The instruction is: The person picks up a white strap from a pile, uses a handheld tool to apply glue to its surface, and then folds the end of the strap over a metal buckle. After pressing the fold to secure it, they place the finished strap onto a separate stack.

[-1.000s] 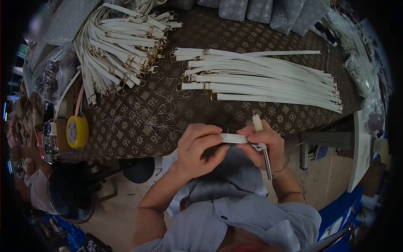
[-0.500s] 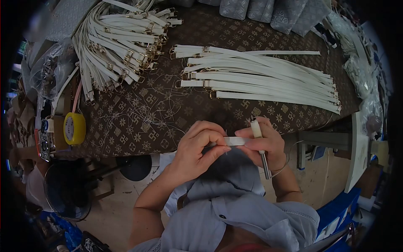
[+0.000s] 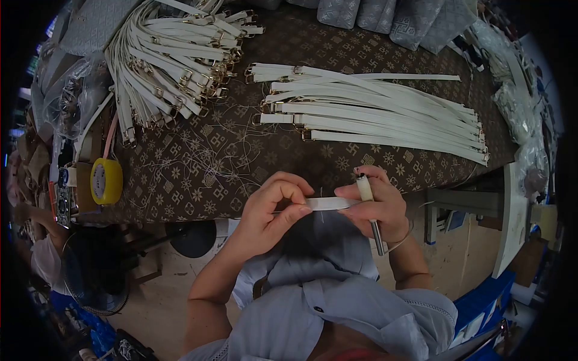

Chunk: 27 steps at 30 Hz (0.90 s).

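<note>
Between my two hands, above my lap at the table's near edge, a short stretch of white strap (image 3: pixel 328 204) is held level. My left hand (image 3: pixel 269 209) pinches its left end between thumb and fingers. On the other end, the fingertips of my right hand (image 3: pixel 388 207) are closed. That same hand also keeps a pen-like tool (image 3: pixel 365 189) tucked across the fingers; it has a cream upper part and a metal lower shaft. A thin cord loops by the right wrist. Fine thread ends stick out around the strap's middle.
White buckled straps (image 3: pixel 385 114) lie in a row on the brown patterned tablecloth (image 3: pixel 313 159). A larger strap bundle (image 3: pixel 162 66) lies at the back left, near loose threads (image 3: pixel 205 159). At the left edge are a yellow tape roll (image 3: pixel 106 182), a fan (image 3: pixel 96 271) and another person's arm (image 3: pixel 45 219).
My left hand has shifted a little left, and more of the white strap shows between my hands. My right hand stays nearly in place. At the far left, another person's arm has come into clearer view.
</note>
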Motion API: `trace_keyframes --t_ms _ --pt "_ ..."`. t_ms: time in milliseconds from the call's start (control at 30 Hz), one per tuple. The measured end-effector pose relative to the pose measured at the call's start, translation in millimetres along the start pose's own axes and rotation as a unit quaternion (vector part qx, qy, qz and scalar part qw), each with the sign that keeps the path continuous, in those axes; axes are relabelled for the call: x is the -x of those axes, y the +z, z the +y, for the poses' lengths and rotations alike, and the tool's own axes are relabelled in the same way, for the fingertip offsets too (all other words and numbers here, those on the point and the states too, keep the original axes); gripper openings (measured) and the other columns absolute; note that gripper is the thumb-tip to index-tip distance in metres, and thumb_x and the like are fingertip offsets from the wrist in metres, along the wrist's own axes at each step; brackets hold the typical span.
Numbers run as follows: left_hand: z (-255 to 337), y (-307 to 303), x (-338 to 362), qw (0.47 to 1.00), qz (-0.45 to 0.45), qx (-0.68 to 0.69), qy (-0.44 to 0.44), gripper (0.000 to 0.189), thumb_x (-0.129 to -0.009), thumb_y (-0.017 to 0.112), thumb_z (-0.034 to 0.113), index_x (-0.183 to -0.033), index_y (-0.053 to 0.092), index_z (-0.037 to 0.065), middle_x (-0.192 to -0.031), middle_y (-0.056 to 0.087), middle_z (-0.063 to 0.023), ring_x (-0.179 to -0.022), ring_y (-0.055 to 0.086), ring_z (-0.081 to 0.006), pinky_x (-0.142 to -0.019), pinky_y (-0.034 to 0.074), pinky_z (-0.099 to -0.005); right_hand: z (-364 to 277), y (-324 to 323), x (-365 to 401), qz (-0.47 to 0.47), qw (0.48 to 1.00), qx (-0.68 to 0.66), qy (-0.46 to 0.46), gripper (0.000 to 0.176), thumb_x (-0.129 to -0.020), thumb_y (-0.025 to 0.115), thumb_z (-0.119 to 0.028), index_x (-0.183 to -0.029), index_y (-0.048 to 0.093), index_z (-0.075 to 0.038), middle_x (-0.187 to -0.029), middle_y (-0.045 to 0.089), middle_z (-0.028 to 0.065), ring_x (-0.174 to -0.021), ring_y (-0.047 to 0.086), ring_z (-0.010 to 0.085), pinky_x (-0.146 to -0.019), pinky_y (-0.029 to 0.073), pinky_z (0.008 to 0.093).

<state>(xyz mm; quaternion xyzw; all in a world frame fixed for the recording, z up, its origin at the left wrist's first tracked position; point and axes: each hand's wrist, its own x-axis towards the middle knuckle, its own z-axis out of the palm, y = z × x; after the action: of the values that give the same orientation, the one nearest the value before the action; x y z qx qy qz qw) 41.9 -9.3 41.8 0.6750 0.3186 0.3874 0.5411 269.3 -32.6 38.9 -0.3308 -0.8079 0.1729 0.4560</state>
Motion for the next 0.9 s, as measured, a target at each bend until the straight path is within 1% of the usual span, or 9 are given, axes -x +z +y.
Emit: trace_keyframes --t_ms 133,267,333,433,533,667,733,767,900 --pt "-7 -1 2 0.996 0.043 0.05 -0.061 0.011 -0.086 0.06 0.011 -0.084 0.053 0.003 -0.091 0.056 -0.0062 -0.076 0.053 -0.0106 -0.067 0.043 -0.0231 -2 0 -3 -0.005 1.0 0.008 0.005 0.028 -0.066 0.072 -0.002 -0.089 0.06 -0.013 -0.093 0.067 0.008 -0.075 0.063 0.0191 -0.09 0.044 0.0409" --pt "-10 -1 2 0.994 0.074 0.049 -0.059 0.009 -0.085 0.061 0.008 -0.084 0.054 0.002 -0.087 0.056 -0.0046 -0.075 0.052 -0.0084 -0.067 0.043 -0.0221 0 1 -2 -0.008 1.0 0.007 0.007 0.028 -0.066 0.072 -0.002 -0.088 0.06 -0.013 -0.093 0.067 0.0079 -0.075 0.063 0.0191 -0.09 0.045 0.041" --pt "-6 -3 3 0.985 0.125 0.047 -0.109 0.009 -0.083 0.063 0.005 -0.085 0.055 0.001 -0.085 0.056 -0.0033 -0.075 0.051 -0.0073 -0.066 0.043 -0.0213 0 2 -1 0.003 1.0 0.006 0.005 0.027 -0.067 0.072 -0.002 -0.088 0.06 -0.013 -0.093 0.067 0.0077 -0.075 0.063 0.0191 -0.089 0.045 0.0411" --pt "-13 -10 1 0.981 0.186 -0.002 -0.05 0.01 -0.081 0.065 0.003 -0.086 0.056 0.001 -0.086 0.056 -0.0028 -0.074 0.051 -0.0068 -0.066 0.043 -0.0208 0 1 -1 -0.004 1.0 0.004 0.009 0.027 -0.067 0.072 -0.001 -0.088 0.059 -0.013 -0.092 0.067 0.0074 -0.074 0.063 0.0192 -0.089 0.045 0.0411" --pt "-4 -13 -2 0.957 0.273 0.06 -0.071 0.011 -0.081 0.065 0.002 -0.09 0.059 0.001 -0.087 0.056 -0.0027 -0.076 0.052 -0.0073 -0.068 0.043 -0.0206 1 2 -1 0.004 1.0 0.005 0.006 0.029 -0.067 0.073 0.0 -0.088 0.058 -0.014 -0.092 0.067 0.0073 -0.074 0.063 0.0193 -0.089 0.045 0.0414" --pt "0 -19 -4 0.964 0.265 -0.021 0.008 0.023 -0.076 0.07 0.005 -0.097 0.061 0.003 -0.092 0.059 -0.0056 -0.081 0.055 -0.0114 -0.071 0.044 -0.0229 2 4 0 0.015 1.0 -0.006 0.011 0.03 -0.067 0.073 0.0 -0.089 0.057 -0.014 -0.092 0.067 0.0072 -0.074 0.063 0.0198 -0.088 0.046 0.0417" --pt "10 -18 -6 0.981 0.079 -0.156 0.087 0.037 -0.071 0.075 0.01 -0.105 0.061 0.006 -0.099 0.061 -0.0089 -0.086 0.058 -0.0191 -0.074 0.046 -0.0275 1 4 -1 0.018 0.999 -0.017 0.024 0.03 -0.067 0.074 -0.001 -0.088 0.058 -0.014 -0.091 0.067 0.0069 -0.075 0.063 0.0206 -0.088 0.046 0.0414" --pt "11 -13 -4 0.977 0.057 -0.195 0.063 0.043 -0.067 0.078 0.014 -0.106 0.061 0.007 -0.103 0.06 -0.0101 -0.092 0.059 -0.0254 -0.079 0.046 -0.0331 2 4 -2 0.018 0.999 -0.017 0.023 0.03 -0.067 0.074 -0.001 -0.088 0.058 -0.014 -0.091 0.067 0.0069 -0.075 0.063 0.0206 -0.088 0.046 0.0414" --pt "14 2 -5 0.949 0.028 -0.292 0.115 0.037 -0.068 0.076 0.011 -0.102 0.063 0.006 -0.096 0.063 -0.0091 -0.086 0.061 -0.0247 -0.072 0.049 -0.0325 2 3 -2 0.011 0.999 0.004 0.046 0.028 -0.067 0.075 -0.004 -0.086 0.058 -0.014 -0.092 0.067 0.0062 -0.076 0.063 0.0214 -0.088 0.045 0.0403"
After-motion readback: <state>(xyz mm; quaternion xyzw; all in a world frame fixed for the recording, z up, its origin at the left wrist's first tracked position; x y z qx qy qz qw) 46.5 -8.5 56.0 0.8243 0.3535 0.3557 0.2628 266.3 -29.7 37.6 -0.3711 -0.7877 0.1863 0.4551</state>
